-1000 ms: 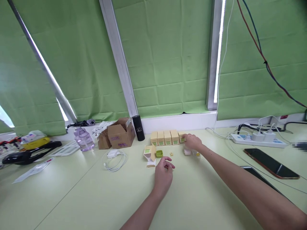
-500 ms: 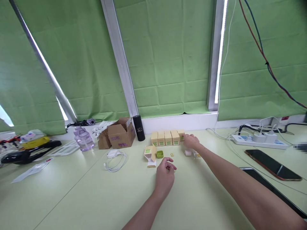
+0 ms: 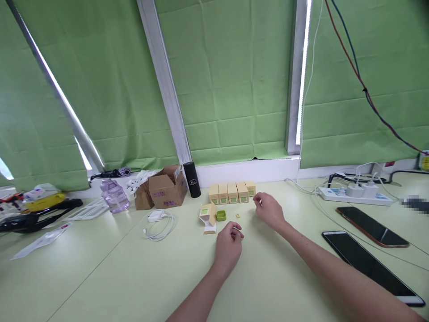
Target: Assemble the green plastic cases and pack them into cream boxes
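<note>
Near the table's middle, my left hand rests with loosely curled fingers, a gap between them, holding nothing visible. An unfolded yellowish carton with a green label and a small green square dish lie just beyond it. A tiny yellow piece sits between my two hands. My right hand hovers over the table, its fingers bent and apart, with nothing seen in them. Close to its fingertips is the last carton of a row of several small yellowish cartons.
Left of the row stand a black cylinder, a brown cardboard box and a purple bottle. A coiled white charger cable lies in front. On the right are two phones and a white power strip with cables.
My right hand has come away from the last carton and moved slightly nearer me. It now covers the small pale items that showed beneath it. My left hand stays nearly still.
</note>
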Demonstrator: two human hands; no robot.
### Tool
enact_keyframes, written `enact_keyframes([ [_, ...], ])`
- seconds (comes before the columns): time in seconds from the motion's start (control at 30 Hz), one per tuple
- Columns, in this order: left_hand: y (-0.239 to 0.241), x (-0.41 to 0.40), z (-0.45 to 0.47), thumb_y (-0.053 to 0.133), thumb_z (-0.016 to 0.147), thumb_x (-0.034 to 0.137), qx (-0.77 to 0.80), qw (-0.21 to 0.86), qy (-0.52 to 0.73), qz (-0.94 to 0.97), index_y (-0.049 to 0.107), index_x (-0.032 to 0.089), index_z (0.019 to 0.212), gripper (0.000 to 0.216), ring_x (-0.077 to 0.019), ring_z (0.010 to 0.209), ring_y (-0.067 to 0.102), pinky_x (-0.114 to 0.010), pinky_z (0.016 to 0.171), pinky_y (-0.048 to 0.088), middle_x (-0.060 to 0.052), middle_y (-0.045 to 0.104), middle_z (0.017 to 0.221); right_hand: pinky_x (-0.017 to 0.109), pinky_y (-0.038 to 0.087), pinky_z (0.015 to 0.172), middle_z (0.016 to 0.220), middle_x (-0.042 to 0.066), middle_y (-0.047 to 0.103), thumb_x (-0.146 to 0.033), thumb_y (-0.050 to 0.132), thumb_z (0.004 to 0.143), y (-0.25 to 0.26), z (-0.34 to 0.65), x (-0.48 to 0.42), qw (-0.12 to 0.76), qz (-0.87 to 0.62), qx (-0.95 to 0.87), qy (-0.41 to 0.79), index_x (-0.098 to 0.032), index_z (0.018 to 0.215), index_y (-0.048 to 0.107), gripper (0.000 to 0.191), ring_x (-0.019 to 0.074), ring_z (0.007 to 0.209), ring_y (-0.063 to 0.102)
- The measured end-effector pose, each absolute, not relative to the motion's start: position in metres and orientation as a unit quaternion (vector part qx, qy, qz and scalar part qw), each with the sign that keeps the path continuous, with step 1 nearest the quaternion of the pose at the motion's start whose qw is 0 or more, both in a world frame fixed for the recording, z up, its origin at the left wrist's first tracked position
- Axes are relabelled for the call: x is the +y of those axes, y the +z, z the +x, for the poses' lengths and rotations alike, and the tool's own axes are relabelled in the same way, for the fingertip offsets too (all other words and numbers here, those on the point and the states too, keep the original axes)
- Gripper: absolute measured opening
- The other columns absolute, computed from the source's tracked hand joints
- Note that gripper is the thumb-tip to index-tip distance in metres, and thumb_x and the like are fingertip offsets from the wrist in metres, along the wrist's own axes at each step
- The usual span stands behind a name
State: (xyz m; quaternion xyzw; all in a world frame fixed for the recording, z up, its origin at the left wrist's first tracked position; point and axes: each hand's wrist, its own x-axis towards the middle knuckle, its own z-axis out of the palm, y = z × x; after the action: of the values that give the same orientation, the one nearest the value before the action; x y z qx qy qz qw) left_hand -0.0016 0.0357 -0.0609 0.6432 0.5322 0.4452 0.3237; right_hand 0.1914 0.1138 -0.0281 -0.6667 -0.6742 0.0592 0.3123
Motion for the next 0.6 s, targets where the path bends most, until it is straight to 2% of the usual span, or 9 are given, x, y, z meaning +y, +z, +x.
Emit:
enact_keyframes([
  [0.07, -0.061, 0.036, -0.002, 0.053, 0.082, 0.014, 0.534, 0.315, 0.437, 0.652, 0.061, 0.022, 0.089, 0.013, -0.0199, 0.075, 0.068, -0.028, 0.067, 0.045, -0.003, 0.074, 0.079, 0.029, 0.041, 0.068, 0.109, 0.005, 0.074, -0.021, 0.045, 0.099, -0.033, 0.183, 0.091, 0.311, -0.656, -0.681, 0.089, -0.026, 0.105, 0.065, 0.021, 0.0203, 0.093, 0.067],
  [0.17, -0.062, 0.037, -0.003, 0.053, 0.083, 0.014, 0.531, 0.303, 0.435, 0.661, 0.062, 0.022, 0.088, 0.013, -0.0208, 0.078, 0.070, -0.030, 0.071, 0.048, -0.004, 0.074, 0.080, 0.028, 0.036, 0.062, 0.097, 0.002, 0.076, -0.023, 0.053, 0.095, -0.042, 0.171, 0.062, 0.292, -0.638, -0.701, 0.127, -0.026, 0.101, 0.066, 0.014, 0.0192, 0.083, 0.068],
  [0.27, -0.063, 0.038, -0.004, 0.054, 0.084, 0.014, 0.531, 0.297, 0.439, 0.662, 0.063, 0.022, 0.088, 0.013, -0.0213, 0.078, 0.070, -0.030, 0.073, 0.049, -0.004, 0.074, 0.080, 0.028, 0.034, 0.062, 0.092, 0.002, 0.076, -0.022, 0.059, 0.092, -0.051, 0.161, 0.041, 0.269, -0.617, -0.724, 0.149, -0.026, 0.100, 0.067, 0.013, 0.0205, 0.084, 0.069],
  [0.43, -0.059, 0.041, -0.012, 0.055, 0.084, 0.011, 0.561, 0.242, 0.417, 0.673, 0.066, 0.022, 0.090, 0.017, -0.0205, 0.077, 0.069, -0.029, 0.073, 0.046, -0.004, 0.075, 0.081, 0.030, 0.035, 0.067, 0.104, 0.005, 0.075, -0.013, 0.053, 0.092, -0.065, 0.156, 0.024, 0.236, -0.582, -0.771, 0.102, -0.024, 0.104, 0.065, 0.021, 0.0226, 0.094, 0.069],
  [0.53, -0.050, 0.045, -0.020, 0.055, 0.085, 0.011, 0.593, 0.164, 0.381, 0.691, 0.067, 0.023, 0.093, 0.019, -0.0231, 0.079, 0.069, -0.032, 0.077, 0.043, -0.004, 0.075, 0.080, 0.030, 0.037, 0.070, 0.107, 0.005, 0.074, -0.012, 0.053, 0.091, -0.068, 0.156, 0.022, 0.235, -0.561, -0.789, 0.089, -0.024, 0.108, 0.064, 0.024, 0.0230, 0.100, 0.068],
  [0.6, -0.042, 0.048, -0.027, 0.056, 0.086, 0.012, 0.612, 0.073, 0.338, 0.711, 0.069, 0.023, 0.095, 0.020, -0.0276, 0.089, 0.070, -0.036, 0.084, 0.041, -0.008, 0.076, 0.084, 0.030, 0.038, 0.070, 0.107, 0.005, 0.073, -0.011, 0.053, 0.090, -0.068, 0.157, 0.021, 0.239, -0.559, -0.789, 0.089, -0.024, 0.108, 0.063, 0.024, 0.0227, 0.099, 0.068],
])
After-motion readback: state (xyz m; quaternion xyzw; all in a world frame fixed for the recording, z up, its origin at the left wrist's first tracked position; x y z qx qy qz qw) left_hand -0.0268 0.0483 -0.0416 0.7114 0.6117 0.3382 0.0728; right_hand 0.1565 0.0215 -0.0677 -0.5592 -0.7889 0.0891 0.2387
